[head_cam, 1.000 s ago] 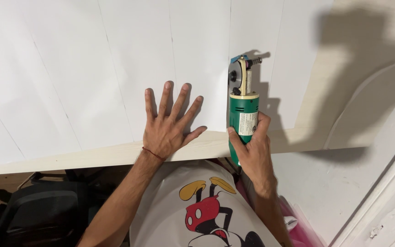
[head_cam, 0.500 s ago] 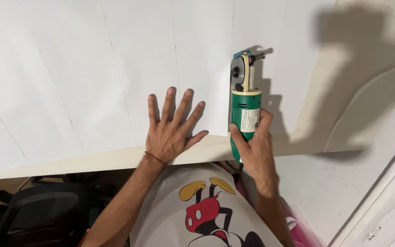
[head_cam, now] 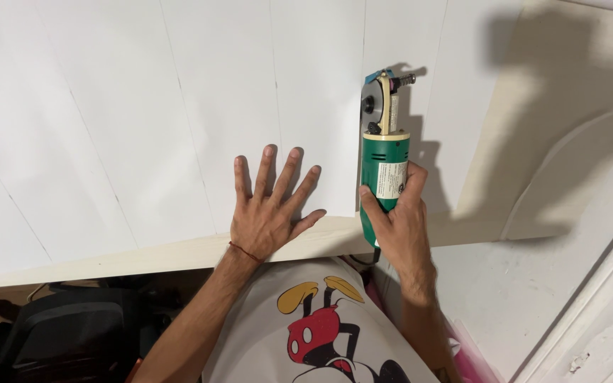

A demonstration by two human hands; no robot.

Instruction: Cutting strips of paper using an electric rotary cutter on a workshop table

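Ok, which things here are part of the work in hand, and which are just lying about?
In use:
- green cutting tool, held by right hand
- white sheet, pressed flat by left hand
- table underneath

Lying about:
- black chair, below the table edge

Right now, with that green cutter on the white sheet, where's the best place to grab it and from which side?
Grip the green cutter around its round green barrel, probably from the near table edge, as the right hand does. The blade head points away, so fingers stay behind it. The left hand lies flat on the white sheet.
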